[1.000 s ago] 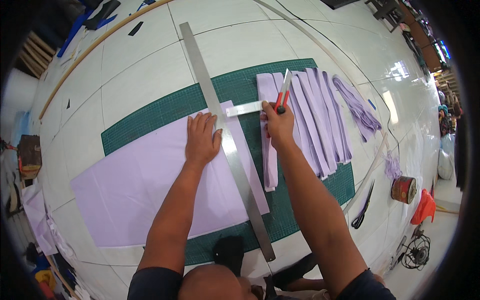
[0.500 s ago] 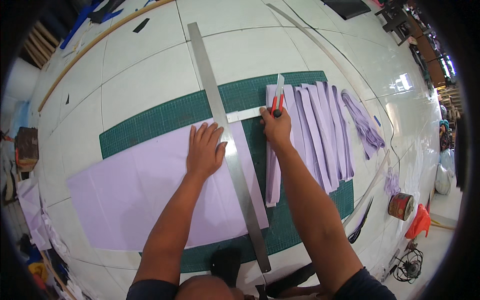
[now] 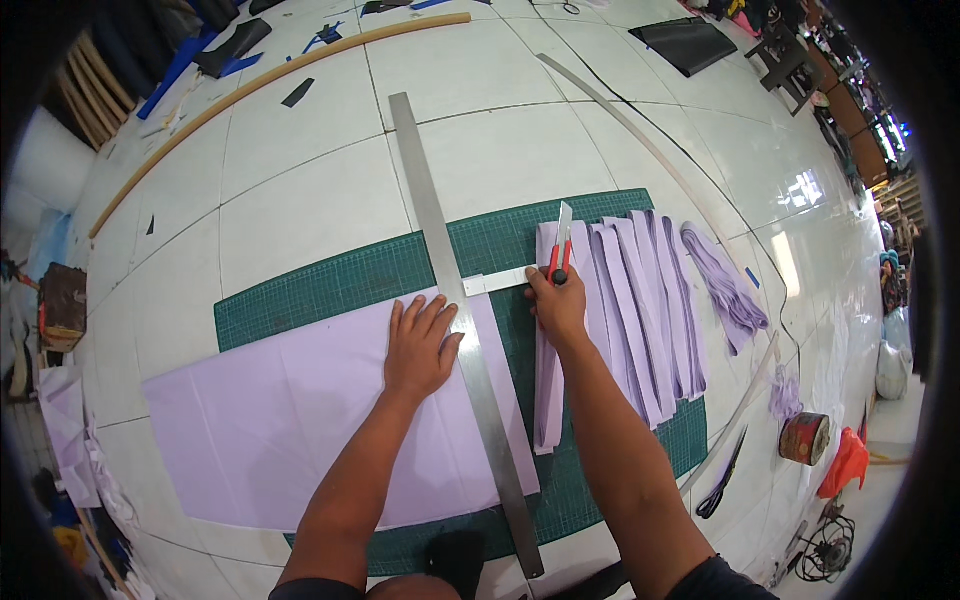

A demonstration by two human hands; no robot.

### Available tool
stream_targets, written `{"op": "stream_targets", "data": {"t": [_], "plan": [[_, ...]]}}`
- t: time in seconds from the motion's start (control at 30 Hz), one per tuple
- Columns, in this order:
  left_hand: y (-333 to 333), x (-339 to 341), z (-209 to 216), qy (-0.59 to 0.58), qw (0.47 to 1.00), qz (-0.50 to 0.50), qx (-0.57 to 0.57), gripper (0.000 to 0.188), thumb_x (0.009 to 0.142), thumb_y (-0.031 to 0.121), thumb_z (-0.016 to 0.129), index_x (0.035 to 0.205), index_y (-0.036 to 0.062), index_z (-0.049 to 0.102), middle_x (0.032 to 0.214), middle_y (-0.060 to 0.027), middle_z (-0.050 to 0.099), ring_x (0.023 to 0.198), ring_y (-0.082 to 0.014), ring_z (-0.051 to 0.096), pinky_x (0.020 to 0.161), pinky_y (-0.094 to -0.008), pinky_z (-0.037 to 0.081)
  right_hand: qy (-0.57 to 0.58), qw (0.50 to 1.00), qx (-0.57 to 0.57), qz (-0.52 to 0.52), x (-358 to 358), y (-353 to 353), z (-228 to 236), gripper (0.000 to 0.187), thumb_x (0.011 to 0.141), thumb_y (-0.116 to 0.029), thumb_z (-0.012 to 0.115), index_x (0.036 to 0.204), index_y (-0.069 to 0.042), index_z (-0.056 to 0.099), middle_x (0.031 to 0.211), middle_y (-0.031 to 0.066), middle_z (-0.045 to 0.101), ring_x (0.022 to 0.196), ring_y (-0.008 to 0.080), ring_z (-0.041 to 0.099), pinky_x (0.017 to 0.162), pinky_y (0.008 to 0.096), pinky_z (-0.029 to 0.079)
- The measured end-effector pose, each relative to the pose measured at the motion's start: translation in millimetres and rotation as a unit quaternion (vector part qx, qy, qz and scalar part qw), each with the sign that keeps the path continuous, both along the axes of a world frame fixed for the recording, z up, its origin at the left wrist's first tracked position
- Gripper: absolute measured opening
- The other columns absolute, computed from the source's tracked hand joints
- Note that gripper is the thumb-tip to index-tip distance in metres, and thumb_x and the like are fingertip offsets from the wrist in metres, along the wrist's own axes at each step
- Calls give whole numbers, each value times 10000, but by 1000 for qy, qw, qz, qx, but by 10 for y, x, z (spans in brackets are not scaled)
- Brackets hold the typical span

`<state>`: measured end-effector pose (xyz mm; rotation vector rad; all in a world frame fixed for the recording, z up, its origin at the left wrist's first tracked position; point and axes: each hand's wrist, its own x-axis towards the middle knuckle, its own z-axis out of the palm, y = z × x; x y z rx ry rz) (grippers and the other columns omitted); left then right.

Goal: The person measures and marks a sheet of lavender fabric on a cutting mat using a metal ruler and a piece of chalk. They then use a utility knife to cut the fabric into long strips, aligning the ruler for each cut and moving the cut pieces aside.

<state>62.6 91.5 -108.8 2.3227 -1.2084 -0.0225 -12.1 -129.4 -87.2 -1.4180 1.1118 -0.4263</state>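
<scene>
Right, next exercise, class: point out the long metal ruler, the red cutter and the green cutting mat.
Long metal ruler (image 3: 480, 390), head view: middle stretch of its flat face.
Red cutter (image 3: 562, 254), head view: its body, just below the blade.
Green cutting mat (image 3: 328, 288), head view: bare upper-left part.

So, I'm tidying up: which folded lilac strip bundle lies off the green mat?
The rightmost bundle, loosely gathered on the floor tiles; the others lie at least partly on the mat.

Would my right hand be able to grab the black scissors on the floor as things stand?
Probably not straight away: your right hand already holds a red-handled cutter and a short ruler. Otherwise, nothing seems to cover the black scissors.
</scene>
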Motion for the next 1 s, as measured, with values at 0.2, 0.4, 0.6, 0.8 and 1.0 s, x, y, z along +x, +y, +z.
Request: {"op": "stream_targets", "data": {"t": [0.2,0.4,0.6,0.8,1.0], "plan": [[-13,-1,-7,-18,1000,2,-11,408,926,278,629,1294,102,608,1383,-109,551,1328,-361,439,1175,-566,242,-19,998,66,-2,-55,-58,68,247,873,-201,733,975,-17,604,753,63,644,610,134,618,525,292,499],[-2,1,-11,-21,1000,1,-17,408,915,266,640,1288,103,609,1380,-108,551,1320,-366,444,1162,-571,254,70,996,-20,41,-111,20,199,264,879,-247,719,976,-22,621,718,69,657,649,148,644,580,315,508],[-15,1,13,-16,1000,3,-13,404,914,265,641,1283,100,615,1379,-109,558,1318,-365,449,1162,-571,253,110,987,-102,60,-142,-19,72,299,862,-270,729,970,-6,641,752,111,674,696,226,668,705,376,508],[-21,-7,-23,-18,1000,5,-9,411,917,275,642,1291,104,614,1384,-103,558,1320,-360,450,1169,-562,244,72,987,-134,54,-165,-41,-124,284,873,-265,745,975,-28,625,713,53,639,593,135,603,524,299,487],[-19,-1,-8,-18,1000,3,-2,421,922,286,644,1305,114,612,1392,-99,555,1323,-358,448,1170,-558,244,66,986,-140,56,-182,-38,-132,258,883,-247,740,966,-36,617,696,45,622,586,125,584,537,296,485]]}}
